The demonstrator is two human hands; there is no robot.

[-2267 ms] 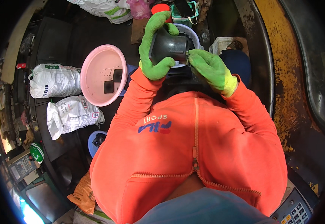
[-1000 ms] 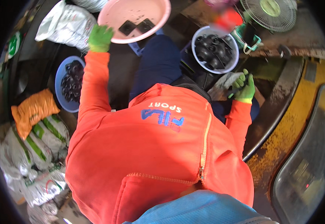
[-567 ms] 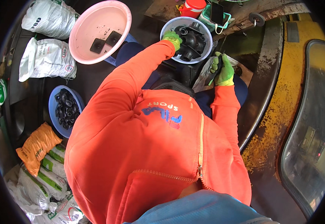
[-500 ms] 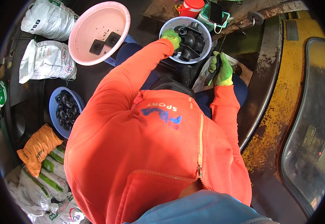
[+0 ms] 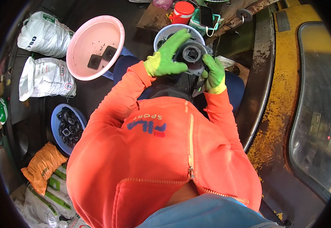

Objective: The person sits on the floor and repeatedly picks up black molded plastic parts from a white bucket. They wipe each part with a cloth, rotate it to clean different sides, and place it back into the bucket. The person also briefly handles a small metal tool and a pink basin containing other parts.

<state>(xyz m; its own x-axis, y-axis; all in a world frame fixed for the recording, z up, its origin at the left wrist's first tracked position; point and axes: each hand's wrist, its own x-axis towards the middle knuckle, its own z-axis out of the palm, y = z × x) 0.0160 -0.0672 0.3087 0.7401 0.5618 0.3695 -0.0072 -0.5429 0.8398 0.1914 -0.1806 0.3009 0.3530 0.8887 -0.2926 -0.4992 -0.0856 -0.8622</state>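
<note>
A black moulded part with a round, ring-like opening point(image 5: 191, 54) is held up in front of the blue-rimmed basin. My right hand point(image 5: 215, 74), in a green and yellow glove, grips its right edge. My left hand point(image 5: 166, 57), gloved alike, is at the part's left side with fingers stretched and thumb apart. Whether its thumb touches the part I cannot tell. Behind the part, the pale blue basin point(image 5: 160, 33) is largely hidden; dark pieces show inside it.
A pink basin point(image 5: 78, 40) holding two dark square pieces stands at left. Below it is a blue basin point(image 5: 56, 131) full of black parts. White sacks point(image 5: 47, 76) and an orange bag point(image 5: 44, 167) line the left. A rusty yellow machine point(image 5: 275, 114) stands at right.
My left hand has come out of the basin and opened beside a black part, which is now raised in my right hand. The right hand has moved slightly left toward the middle.
</note>
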